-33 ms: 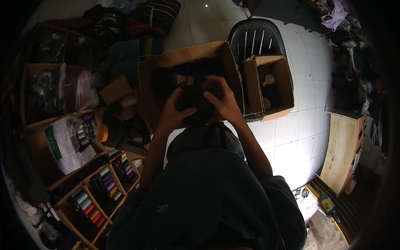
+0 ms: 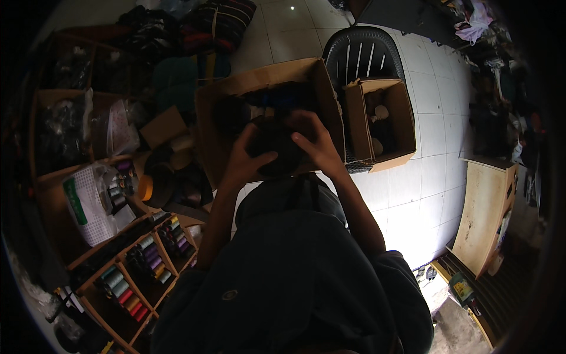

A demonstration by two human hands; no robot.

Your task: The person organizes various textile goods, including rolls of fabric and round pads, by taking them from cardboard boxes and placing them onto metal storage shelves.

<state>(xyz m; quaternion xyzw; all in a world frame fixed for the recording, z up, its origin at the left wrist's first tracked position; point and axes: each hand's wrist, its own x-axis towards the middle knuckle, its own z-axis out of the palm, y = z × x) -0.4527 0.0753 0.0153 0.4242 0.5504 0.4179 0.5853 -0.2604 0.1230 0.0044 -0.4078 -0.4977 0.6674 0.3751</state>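
Note:
My left hand (image 2: 244, 158) and my right hand (image 2: 320, 144) close in from both sides on a dark, rounded soft-looking bundle (image 2: 278, 150). Its kind is lost in shadow. The bundle is at the near side of a large open cardboard box (image 2: 289, 72), in front of my body. Both thumbs lie along its near side, while the other fingertips fade into the dark. Inside the box are more dark items, one of them bluish (image 2: 286, 97), too dim to name.
A smaller cardboard box (image 2: 359, 115) holding dark and pale round things rests on a black chair (image 2: 354, 44) to the right. At left stand wooden compartments with thread spools (image 2: 124, 293) and plastic bags (image 2: 94, 203). A wooden cabinet (image 2: 483, 212) stands at far right.
My right hand has shifted very slightly, its thumb now a little farther right and lower on the dark bundle. The left hand stays nearly where it was.

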